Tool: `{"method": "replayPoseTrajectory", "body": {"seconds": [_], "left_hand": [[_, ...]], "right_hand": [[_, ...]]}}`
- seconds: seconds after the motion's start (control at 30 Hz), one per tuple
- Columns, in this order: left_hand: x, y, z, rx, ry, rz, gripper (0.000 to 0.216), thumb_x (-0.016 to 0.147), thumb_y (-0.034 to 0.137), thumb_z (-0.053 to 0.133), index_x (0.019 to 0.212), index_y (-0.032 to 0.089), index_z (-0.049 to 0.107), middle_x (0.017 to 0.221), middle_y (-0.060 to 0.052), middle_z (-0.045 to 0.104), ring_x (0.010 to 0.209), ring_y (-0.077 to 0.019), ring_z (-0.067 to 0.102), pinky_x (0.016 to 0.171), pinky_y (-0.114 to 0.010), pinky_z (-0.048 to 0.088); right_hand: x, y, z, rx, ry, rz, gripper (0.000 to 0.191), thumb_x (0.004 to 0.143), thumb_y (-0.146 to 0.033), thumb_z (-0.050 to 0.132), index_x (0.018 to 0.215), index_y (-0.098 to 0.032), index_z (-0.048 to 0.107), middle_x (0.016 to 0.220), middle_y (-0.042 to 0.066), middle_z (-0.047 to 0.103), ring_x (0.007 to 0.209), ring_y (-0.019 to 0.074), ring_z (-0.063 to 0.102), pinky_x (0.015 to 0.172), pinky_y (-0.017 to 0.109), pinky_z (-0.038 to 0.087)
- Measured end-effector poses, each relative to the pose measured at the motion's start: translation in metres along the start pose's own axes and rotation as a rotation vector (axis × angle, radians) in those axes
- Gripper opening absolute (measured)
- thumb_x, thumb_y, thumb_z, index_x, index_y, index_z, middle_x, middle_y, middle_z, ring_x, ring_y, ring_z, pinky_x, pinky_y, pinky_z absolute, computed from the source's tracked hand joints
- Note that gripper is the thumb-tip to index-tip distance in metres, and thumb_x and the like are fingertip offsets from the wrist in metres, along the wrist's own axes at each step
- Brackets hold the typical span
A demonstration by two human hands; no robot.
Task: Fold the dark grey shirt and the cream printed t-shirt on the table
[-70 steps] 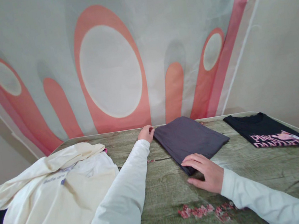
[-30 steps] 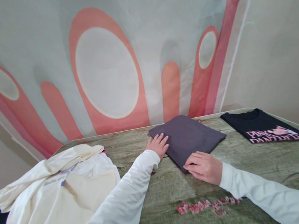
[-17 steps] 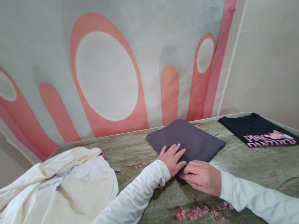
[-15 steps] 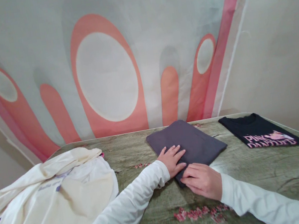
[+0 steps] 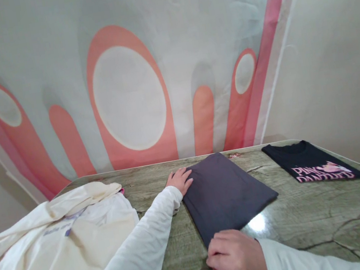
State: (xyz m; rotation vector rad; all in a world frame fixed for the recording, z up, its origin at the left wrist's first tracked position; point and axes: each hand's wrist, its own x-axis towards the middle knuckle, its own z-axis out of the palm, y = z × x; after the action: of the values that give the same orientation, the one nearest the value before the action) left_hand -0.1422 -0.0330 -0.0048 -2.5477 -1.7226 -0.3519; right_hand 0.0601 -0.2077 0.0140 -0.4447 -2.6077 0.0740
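A dark grey folded garment [image 5: 226,192] lies at an angle in the middle of the table, flat and nearly smooth. Fingers spread, my left hand [image 5: 180,181] rests on its far left corner. My right hand [image 5: 236,257] is closed on the garment's near corner, at the front of the table; the fingertips and the pinched cloth are mostly hidden behind the hand.
Loose cream and white clothes [image 5: 90,242] are heaped at the left. At the right back lies a folded black T-shirt [image 5: 309,162] with pink lettering. The wood-patterned table [image 5: 304,220] ends at a wall [image 5: 174,39] with a pink and orange pattern.
My left hand has slid away and left, to the garment's far left corner. My right hand has drawn the near corner towards me, and the garment now reaches further forward.
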Motion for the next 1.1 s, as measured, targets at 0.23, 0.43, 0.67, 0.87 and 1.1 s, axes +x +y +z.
{"method": "replayPoseTrajectory", "body": {"seconds": [0.23, 0.43, 0.67, 0.87, 1.1], "left_hand": [[0.005, -0.036, 0.000, -0.173, 0.205, -0.168, 0.026, 0.079, 0.027, 0.048, 0.100, 0.017, 0.059, 0.102, -0.007, 0.060, 0.095, -0.0195, 0.054, 0.086, -0.031, 0.040], [0.002, -0.054, 0.001, -0.200, 0.263, -0.204, 0.020, 0.075, 0.031, 0.053, 0.086, 0.017, 0.062, 0.087, -0.005, 0.063, 0.082, -0.0184, 0.058, 0.077, -0.029, 0.045], [0.005, -0.056, 0.004, -0.251, 0.287, -0.153, 0.019, 0.075, 0.033, 0.054, 0.083, 0.018, 0.063, 0.083, -0.004, 0.062, 0.080, -0.0177, 0.057, 0.077, -0.029, 0.044], [0.006, -0.052, 0.005, -0.283, 0.261, -0.057, 0.023, 0.075, 0.035, 0.053, 0.087, 0.017, 0.063, 0.086, -0.005, 0.062, 0.083, -0.0183, 0.056, 0.079, -0.030, 0.043], [0.006, -0.039, 0.003, -0.421, 0.195, -0.001, 0.019, 0.073, 0.034, 0.056, 0.082, 0.019, 0.064, 0.081, -0.002, 0.063, 0.076, -0.0154, 0.057, 0.072, -0.026, 0.045]], "right_hand": [[0.009, 0.075, -0.041, 0.149, 0.054, 0.248, 0.016, 0.080, -0.016, 0.047, 0.089, -0.019, 0.061, 0.084, 0.004, 0.060, 0.078, 0.0124, 0.055, 0.071, 0.025, 0.043], [0.003, 0.218, -0.049, -0.024, -0.007, 0.849, 0.027, 0.074, -0.023, 0.054, 0.100, -0.016, 0.058, 0.097, 0.008, 0.061, 0.082, 0.0158, 0.058, 0.077, 0.028, 0.043], [-0.013, 0.253, -0.029, -0.101, -0.041, 1.074, 0.046, 0.068, -0.041, 0.057, 0.100, -0.008, 0.056, 0.094, 0.017, 0.062, 0.084, 0.0265, 0.059, 0.074, 0.037, 0.044], [-0.050, 0.235, -0.035, 0.045, -0.066, 1.002, 0.039, 0.068, -0.036, 0.057, 0.101, -0.014, 0.054, 0.097, 0.012, 0.062, 0.087, 0.0244, 0.059, 0.079, 0.036, 0.043], [-0.097, 0.155, -0.044, -0.019, -0.069, 0.891, 0.051, 0.077, -0.033, 0.045, 0.121, -0.009, 0.036, 0.104, 0.017, 0.058, 0.094, 0.0248, 0.057, 0.080, 0.036, 0.042]]}}
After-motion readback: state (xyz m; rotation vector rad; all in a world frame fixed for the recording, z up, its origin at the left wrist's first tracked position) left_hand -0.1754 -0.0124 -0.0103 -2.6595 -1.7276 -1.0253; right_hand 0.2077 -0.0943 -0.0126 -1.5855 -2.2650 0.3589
